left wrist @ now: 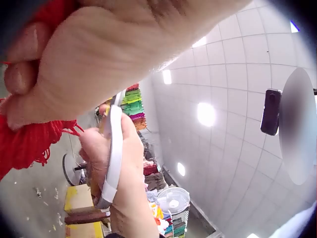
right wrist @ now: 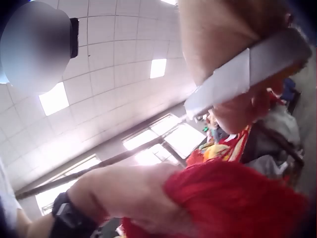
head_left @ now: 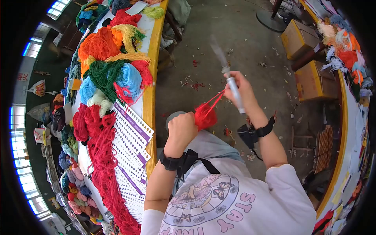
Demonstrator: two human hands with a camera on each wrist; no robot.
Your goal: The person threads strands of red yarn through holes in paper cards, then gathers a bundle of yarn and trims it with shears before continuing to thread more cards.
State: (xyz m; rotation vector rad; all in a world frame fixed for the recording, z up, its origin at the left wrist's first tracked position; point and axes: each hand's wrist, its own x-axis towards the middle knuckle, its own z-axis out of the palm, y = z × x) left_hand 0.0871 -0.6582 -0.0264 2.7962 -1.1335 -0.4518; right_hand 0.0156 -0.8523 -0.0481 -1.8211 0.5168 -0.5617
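My left hand (head_left: 183, 127) grips a bundle of red yarn (head_left: 205, 116), its fingers curled into the strands. In the left wrist view, red yarn (left wrist: 29, 146) bulges out below the thumb. Two taut red strands (head_left: 217, 97) run from the bundle up to my right hand (head_left: 241, 91). That hand holds a long tool (head_left: 235, 95) with a pale grey-white handle; its narrow far end is blurred and points away from me. The right wrist view shows the handle (right wrist: 242, 74) lying across the palm, above the red bundle (right wrist: 237, 201).
On the left, a yellow-edged table (head_left: 149, 117) carries heaps of coloured yarn (head_left: 100, 45), long red skeins (head_left: 102, 156) and printed sheets (head_left: 135, 131). Cardboard boxes (head_left: 316, 80) stand at right beside another yarn-covered table. Yarn scraps (head_left: 197, 85) litter the floor.
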